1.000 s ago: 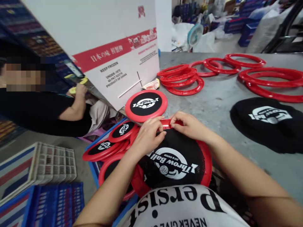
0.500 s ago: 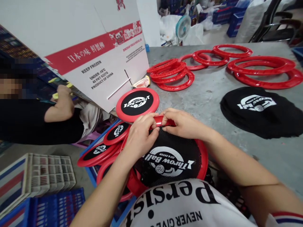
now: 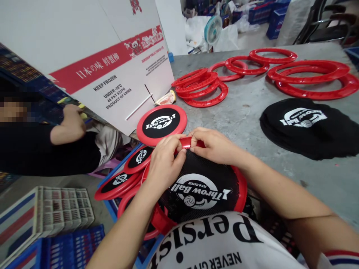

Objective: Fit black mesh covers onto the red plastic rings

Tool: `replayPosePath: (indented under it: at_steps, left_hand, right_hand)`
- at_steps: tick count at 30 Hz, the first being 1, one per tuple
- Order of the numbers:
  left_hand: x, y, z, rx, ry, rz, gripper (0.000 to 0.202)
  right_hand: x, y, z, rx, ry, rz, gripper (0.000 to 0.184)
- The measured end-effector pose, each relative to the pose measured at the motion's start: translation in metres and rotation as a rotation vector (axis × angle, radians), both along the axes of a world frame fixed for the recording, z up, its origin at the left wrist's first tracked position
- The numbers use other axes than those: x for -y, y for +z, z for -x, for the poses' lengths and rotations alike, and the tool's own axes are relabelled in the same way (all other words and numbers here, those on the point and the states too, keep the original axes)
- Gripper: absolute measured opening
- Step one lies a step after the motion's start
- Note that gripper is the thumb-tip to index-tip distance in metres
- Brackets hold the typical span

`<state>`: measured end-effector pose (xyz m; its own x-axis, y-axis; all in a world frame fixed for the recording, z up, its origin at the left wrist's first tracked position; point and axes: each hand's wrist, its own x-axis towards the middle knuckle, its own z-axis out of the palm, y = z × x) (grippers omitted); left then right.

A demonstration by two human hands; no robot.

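A red-rimmed throw disc (image 3: 196, 190) with a black mesh centre and white "Throw Ball" print leans against my shirt. My left hand (image 3: 169, 153) grips its far rim, thumb and fingers pinching the edge. Just to the right, my right hand (image 3: 210, 145) pinches the same rim where black fabric meets red plastic. A short bare stretch of red rim shows between the two hands. Beyond them, a finished-looking disc (image 3: 162, 125) lies at the table edge by the carton. Loose black printed fabric circles (image 3: 308, 129) are piled on the table to the right.
Several red rings (image 3: 260, 61) lie across the grey table (image 3: 241, 101). A white carton (image 3: 112, 59) stands at the left. Below the table edge, more discs (image 3: 137, 158) fill a blue crate. Another person (image 3: 50, 145) sits beyond the carton; plastic crates (image 3: 64, 209) stand on the floor.
My right hand has shifted slightly left along the rim, closer to my left hand, and the bare gap between them looks narrower. The view has tilted a little.
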<state>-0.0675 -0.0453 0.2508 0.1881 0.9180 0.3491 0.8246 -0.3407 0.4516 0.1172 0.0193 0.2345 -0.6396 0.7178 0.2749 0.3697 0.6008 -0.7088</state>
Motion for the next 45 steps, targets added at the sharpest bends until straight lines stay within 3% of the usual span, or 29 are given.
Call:
replayPosePath:
  at_steps: [12,21,45]
  left_hand:
    - [0.002,-0.003,0.003,0.06,0.019,0.007,0.022]
    - [-0.002,-0.003,0.004,0.061,0.03,0.005,0.022]
    - [-0.012,-0.004,0.002,0.054,0.016,0.122,0.022]
  right_hand:
    - [-0.001,-0.003,0.001,-0.062,0.015,0.014,0.009]
    - [0.002,-0.002,0.004,-0.026,-0.061,0.036,0.01]
    - [-0.008,-0.015,0.004,-0.027,-0.067,0.079,0.009]
